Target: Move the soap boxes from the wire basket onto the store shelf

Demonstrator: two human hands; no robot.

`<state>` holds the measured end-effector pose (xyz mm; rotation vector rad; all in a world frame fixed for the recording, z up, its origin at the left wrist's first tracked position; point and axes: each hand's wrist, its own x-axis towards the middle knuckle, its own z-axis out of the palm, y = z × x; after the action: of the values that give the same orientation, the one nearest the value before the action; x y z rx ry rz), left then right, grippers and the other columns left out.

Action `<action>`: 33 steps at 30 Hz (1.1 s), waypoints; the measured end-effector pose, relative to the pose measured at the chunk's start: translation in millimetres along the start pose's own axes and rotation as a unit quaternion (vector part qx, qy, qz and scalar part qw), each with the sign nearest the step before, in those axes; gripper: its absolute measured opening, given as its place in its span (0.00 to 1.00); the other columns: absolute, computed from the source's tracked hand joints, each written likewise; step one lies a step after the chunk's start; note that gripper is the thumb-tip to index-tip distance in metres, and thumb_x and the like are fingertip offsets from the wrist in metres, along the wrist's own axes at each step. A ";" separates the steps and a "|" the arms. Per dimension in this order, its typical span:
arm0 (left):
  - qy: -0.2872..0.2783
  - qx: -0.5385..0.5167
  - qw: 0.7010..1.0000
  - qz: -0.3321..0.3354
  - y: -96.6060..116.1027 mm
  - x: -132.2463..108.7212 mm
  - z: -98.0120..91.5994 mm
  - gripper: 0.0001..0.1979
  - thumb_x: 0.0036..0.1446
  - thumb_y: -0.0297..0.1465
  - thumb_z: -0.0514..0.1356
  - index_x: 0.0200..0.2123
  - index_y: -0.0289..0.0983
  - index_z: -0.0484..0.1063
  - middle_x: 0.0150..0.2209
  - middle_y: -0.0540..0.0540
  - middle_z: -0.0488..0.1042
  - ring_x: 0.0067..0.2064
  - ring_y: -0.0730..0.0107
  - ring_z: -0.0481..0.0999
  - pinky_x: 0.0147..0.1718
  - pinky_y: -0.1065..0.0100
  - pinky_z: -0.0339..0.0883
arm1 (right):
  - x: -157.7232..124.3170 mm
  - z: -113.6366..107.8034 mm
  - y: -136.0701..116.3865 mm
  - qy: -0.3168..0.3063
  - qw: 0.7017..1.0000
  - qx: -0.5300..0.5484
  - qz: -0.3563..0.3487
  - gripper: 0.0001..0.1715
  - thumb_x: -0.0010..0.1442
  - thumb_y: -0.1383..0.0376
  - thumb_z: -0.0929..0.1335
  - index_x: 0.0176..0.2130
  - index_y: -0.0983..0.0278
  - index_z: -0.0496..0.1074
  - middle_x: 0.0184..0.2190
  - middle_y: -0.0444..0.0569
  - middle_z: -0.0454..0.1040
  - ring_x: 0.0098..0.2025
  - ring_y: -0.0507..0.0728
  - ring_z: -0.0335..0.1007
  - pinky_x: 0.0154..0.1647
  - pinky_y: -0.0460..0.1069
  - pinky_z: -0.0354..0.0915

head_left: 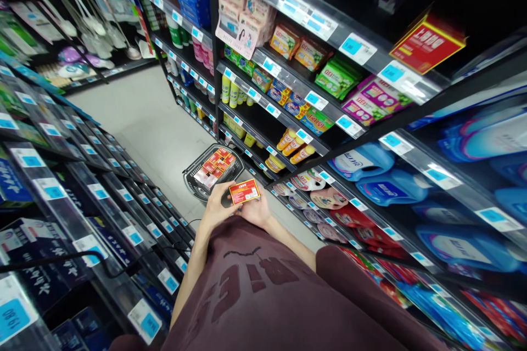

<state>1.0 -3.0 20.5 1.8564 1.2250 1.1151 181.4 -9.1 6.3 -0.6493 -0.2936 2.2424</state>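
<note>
A small red and yellow box [244, 191], printed with white lettering, is held in front of my body. My left hand [219, 203] grips its left side, fingers closed on it. My right hand [256, 210] is under and behind its lower right edge, closed against it; part of these fingers is hidden. Just beyond the hands stands a dark shopping basket [191, 180] on the floor. Inside it lie several similar red boxes [220, 162] and paler packs [206, 177]. Another red box [430, 41] sits on an upper shelf at the right.
Shelves of soap boxes [335, 77] and blue detergent bottles [389, 186] line the right side. A shelf rack with price tags [51, 189] runs close along the left. Grey floor [140, 104] shows between them. A black cable [105, 269] crosses the lower left.
</note>
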 end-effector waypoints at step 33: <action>-0.018 0.047 0.997 0.055 -16.0 4.4 0.9 0.25 0.60 0.34 0.63 0.61 0.43 0.67 0.55 0.41 0.72 0.56 0.55 0.75 0.55 0.54 0.74 | 22.7 -3.8 17.5 0.138 0.956 -0.189 -0.175 0.52 0.37 0.63 0.83 0.59 0.56 0.67 0.55 0.47 0.72 0.50 0.57 0.72 0.56 0.53 0.65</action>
<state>-3.5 6.8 7.9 2.0267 1.1854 1.0945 159.6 -4.3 -12.0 -1.0144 -0.6504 1.7432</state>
